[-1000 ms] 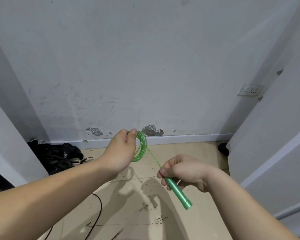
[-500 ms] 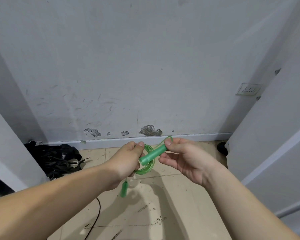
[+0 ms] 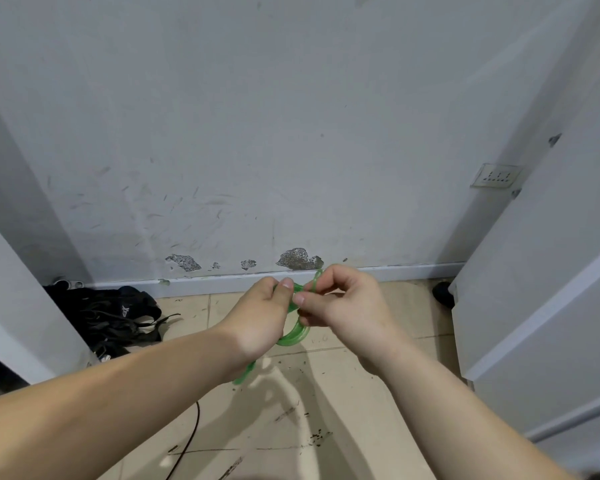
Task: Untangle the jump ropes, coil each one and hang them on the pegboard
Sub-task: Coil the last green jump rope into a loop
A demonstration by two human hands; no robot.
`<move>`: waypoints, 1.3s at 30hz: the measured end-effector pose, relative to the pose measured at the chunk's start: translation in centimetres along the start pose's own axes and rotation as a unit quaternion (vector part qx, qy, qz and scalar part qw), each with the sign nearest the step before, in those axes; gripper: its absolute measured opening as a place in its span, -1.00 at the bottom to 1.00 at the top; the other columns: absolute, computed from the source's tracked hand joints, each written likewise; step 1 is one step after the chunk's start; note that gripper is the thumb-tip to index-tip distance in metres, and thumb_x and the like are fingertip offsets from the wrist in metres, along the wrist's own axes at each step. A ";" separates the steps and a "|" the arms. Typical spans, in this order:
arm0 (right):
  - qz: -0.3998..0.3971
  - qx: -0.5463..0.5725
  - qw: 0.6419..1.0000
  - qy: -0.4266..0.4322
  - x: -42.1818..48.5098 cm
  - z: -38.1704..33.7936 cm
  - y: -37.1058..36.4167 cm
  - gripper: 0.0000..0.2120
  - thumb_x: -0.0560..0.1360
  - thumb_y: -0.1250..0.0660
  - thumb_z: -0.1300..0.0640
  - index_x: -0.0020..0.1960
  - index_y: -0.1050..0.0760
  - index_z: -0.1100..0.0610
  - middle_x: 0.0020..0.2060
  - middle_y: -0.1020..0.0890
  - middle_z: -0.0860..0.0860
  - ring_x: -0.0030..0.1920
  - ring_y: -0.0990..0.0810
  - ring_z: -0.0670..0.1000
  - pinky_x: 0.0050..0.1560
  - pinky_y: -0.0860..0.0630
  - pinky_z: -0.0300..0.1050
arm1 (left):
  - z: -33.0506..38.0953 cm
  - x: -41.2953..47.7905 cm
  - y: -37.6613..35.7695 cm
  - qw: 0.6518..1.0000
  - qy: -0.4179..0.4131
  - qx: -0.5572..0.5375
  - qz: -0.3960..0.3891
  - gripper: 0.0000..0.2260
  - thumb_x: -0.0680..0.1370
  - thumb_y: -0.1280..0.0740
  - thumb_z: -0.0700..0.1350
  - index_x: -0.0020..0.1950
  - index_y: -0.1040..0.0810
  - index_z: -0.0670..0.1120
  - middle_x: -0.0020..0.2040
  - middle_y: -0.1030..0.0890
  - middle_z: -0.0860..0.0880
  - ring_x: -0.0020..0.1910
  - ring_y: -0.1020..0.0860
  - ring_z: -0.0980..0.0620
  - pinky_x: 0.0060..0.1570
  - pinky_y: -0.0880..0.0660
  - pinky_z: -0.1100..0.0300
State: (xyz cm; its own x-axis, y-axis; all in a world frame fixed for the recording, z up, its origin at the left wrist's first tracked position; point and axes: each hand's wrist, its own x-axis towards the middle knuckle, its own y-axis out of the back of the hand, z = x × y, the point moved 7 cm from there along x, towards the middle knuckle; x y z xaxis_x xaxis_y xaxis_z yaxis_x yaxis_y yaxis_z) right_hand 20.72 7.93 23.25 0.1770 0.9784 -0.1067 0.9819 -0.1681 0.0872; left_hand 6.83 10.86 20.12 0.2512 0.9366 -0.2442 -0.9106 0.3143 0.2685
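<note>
Both hands meet in mid-air above the tiled floor [image 3: 343, 396], close before the scuffed wall [image 3: 291, 133]. Here the left hand [image 3: 264, 315] grips the coiled green jump rope [image 3: 296, 336], thumb pressed onto the top of the coil and fingers curled round it. Just beside it, the right hand [image 3: 345, 306] has its fingers curled, pinching a strand that loops up over the forefinger. One green handle [image 3: 245, 373] hangs below the left wrist. On the floor, a black bag [image 3: 118, 317] lies at the left by the skirting and a thin black cable [image 3: 189, 441] crosses the tiles. Near the right corner sits a socket plate [image 3: 497, 175].
</note>
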 end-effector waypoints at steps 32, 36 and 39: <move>-0.144 -0.063 0.978 -0.133 -0.6 3.4 -0.7 -0.76 0.67 -0.15 0.24 0.04 -0.61 0.18 -0.15 -0.70 0.13 -0.13 -0.63 0.02 -0.06 -0.52 -0.11 | 1.6 0.8 2.9 0.992 0.010 -0.123 -0.032 -0.72 0.72 -0.12 0.14 -0.08 -0.38 0.00 -0.23 -0.39 0.05 -0.42 -0.33 0.12 -0.42 -0.26 0.25; -0.162 0.064 0.972 -0.157 -0.9 2.7 -1.8 -0.62 0.65 -0.16 -0.02 0.21 -0.62 0.19 -0.09 -0.67 0.20 -0.05 -0.66 0.12 0.21 -0.56 0.15 | 2.6 0.1 2.1 0.990 -0.019 -0.117 -0.075 -0.72 0.72 -0.16 0.10 -0.09 -0.40 -0.02 -0.31 -0.41 0.07 -0.44 -0.36 0.13 -0.43 -0.26 0.24; -0.134 0.034 0.981 -0.135 -0.6 1.8 -1.7 -0.49 0.66 -0.16 -0.21 0.18 -0.62 0.20 -0.09 -0.68 0.09 -0.09 -0.66 0.09 0.12 -0.58 0.09 | 3.5 0.3 1.9 0.987 -0.042 -0.128 -0.083 -0.72 0.71 -0.21 0.07 -0.11 -0.44 -0.06 -0.28 -0.44 0.00 -0.40 -0.43 0.11 -0.42 -0.29 0.19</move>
State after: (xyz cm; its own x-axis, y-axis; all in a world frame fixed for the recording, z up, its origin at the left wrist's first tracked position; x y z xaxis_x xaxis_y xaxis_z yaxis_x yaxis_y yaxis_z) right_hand 19.09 7.42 21.38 -0.0860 0.9229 -0.3752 0.9962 0.0748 -0.0443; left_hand 6.36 12.26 23.85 0.4208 0.8882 -0.1846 -0.9049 0.4254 -0.0159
